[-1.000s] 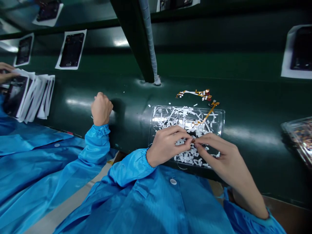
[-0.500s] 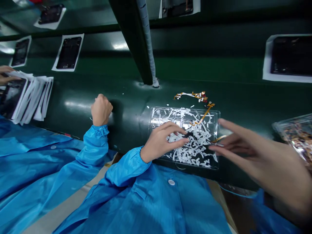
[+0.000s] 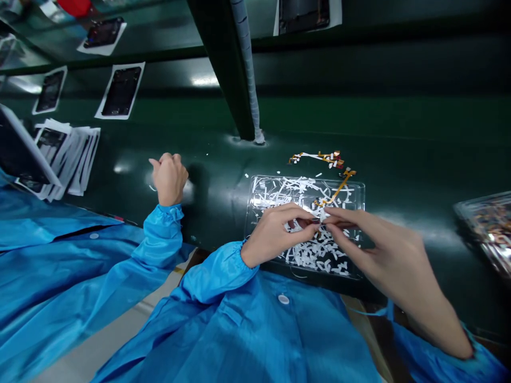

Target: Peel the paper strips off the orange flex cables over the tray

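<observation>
A clear plastic tray [image 3: 359,187] full of white paper scraps lies on the green belt in front of me. My left hand [image 3: 275,234] and my right hand [image 3: 379,247] meet above it, fingertips pinched together on a small flex strip [image 3: 319,218], mostly hidden by the fingers. One orange flex cable [image 3: 337,189] rests across the tray's far right corner. More orange and white flex cables [image 3: 319,157] lie on the belt just beyond the tray.
A co-worker's fist [image 3: 170,178] in a blue sleeve rests on the belt to my left, by a fanned stack of white sheets with dark phone parts [image 3: 67,157]. A dark post [image 3: 223,64] rises behind. Another clear tray [image 3: 485,223] sits at right.
My right hand, which had swung out to the right with an orange strip, has come back to meet my left hand over the tray. The view shifted slightly.
</observation>
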`<action>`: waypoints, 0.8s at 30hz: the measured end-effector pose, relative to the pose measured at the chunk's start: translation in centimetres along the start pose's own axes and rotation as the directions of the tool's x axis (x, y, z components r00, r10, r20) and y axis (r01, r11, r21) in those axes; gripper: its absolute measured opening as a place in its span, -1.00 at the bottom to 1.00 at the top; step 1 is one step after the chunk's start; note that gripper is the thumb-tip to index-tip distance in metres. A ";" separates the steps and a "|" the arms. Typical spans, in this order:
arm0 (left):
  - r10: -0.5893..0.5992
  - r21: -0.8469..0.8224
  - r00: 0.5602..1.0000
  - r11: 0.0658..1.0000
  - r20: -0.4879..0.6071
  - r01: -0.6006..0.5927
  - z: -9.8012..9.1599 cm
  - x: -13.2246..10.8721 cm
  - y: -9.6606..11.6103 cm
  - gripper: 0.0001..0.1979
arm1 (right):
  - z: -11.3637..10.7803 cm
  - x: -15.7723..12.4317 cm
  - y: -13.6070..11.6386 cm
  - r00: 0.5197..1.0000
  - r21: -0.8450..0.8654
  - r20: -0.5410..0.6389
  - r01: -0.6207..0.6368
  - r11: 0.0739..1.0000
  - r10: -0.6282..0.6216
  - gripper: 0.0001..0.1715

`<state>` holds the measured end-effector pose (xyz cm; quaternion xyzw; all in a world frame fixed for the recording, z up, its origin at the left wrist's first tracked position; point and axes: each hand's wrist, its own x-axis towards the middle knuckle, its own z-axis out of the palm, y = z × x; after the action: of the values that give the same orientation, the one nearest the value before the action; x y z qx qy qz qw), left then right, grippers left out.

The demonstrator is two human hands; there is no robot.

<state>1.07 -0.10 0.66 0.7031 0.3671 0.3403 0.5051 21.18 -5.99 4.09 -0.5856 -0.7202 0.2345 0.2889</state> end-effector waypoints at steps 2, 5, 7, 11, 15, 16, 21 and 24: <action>-0.020 -0.008 0.999 1.000 -0.026 0.020 0.2 0.0 0.0 -0.93 | 0.2 0.1 -0.1 1.000 0.002 -0.004 0.003 1.000 -0.003 -0.65; -0.056 -0.012 0.998 0.998 -0.041 0.055 0.3 0.0 0.1 -0.92 | 0.4 0.1 0.1 0.999 -0.018 -0.017 0.039 0.999 -0.039 -0.83; -0.068 -0.007 0.997 0.998 -0.025 0.067 0.3 -0.1 0.3 -0.92 | 0.6 0.0 0.3 0.995 -0.064 -0.044 0.083 0.995 -0.086 -0.91; -0.133 -0.029 0.991 0.991 0.024 0.134 0.3 -0.2 0.4 -0.90 | 1.5 0.0 0.5 0.977 -0.264 -0.075 0.173 0.949 -0.199 -0.96; -0.316 -0.172 0.942 0.928 0.113 0.332 0.3 0.2 -0.3 -0.83 | 2.5 0.3 0.6 0.943 -0.550 -0.082 0.227 0.804 -0.322 -0.92; -0.351 -0.213 0.925 0.902 0.143 0.376 0.2 0.4 -0.5 -0.82 | 2.8 0.4 0.6 0.934 -0.601 -0.084 0.231 0.765 -0.348 -0.91; -0.446 -0.413 0.864 0.759 0.233 0.503 0.3 1.0 -1.4 -0.73 | 4.2 0.7 0.7 0.900 -0.686 -0.114 0.234 0.689 -0.420 -0.90; -0.459 -0.442 0.879 0.767 0.130 0.465 1.0 0.9 -1.9 -0.71 | 5.0 1.0 0.7 0.901 -0.629 -0.166 0.216 0.747 -0.400 -0.90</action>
<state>2.03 0.66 -1.36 0.4533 0.4335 0.2776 0.7277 18.06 -4.82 0.10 -0.5454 -0.7937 -0.1441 0.2274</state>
